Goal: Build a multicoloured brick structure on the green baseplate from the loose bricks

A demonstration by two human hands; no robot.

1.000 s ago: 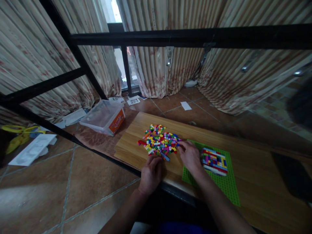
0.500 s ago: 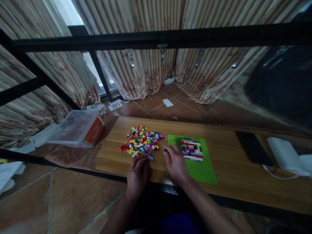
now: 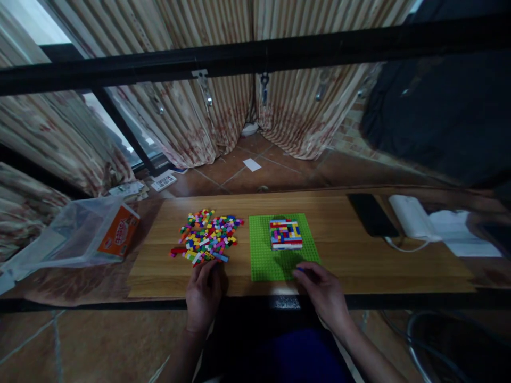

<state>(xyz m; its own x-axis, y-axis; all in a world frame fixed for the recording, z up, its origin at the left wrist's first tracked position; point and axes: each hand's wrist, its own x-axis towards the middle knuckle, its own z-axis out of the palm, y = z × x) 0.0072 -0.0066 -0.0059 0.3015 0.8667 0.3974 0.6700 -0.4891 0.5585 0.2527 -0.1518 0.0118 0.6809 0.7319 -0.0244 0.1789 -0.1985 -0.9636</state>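
Observation:
My right hand (image 3: 322, 290) is closed in a pinch on a small blue toy brick (image 3: 300, 269), just over the front right corner of the green baseplate (image 3: 261, 263). On that plate stands a block of stacked bricks (image 3: 286, 234) in many colours, with white and red rows along its front. My left hand (image 3: 203, 292) rests at the front edge of a heap of loose toy bricks (image 3: 211, 234). Its fingers are pressed together, and whatever they may hold is hidden.
The wooden tabletop (image 3: 339, 266) carries a black phone (image 3: 372, 214) and a white power bank (image 3: 411, 217) joined by a cable on the right. A clear plastic box (image 3: 85, 229) with an orange label stands left. A black rail (image 3: 231, 63) crosses above.
My right hand has moved from between the heap and the baseplate to the plate's front right corner, carrying the blue brick. My left hand stays by the heap. The view has turned right.

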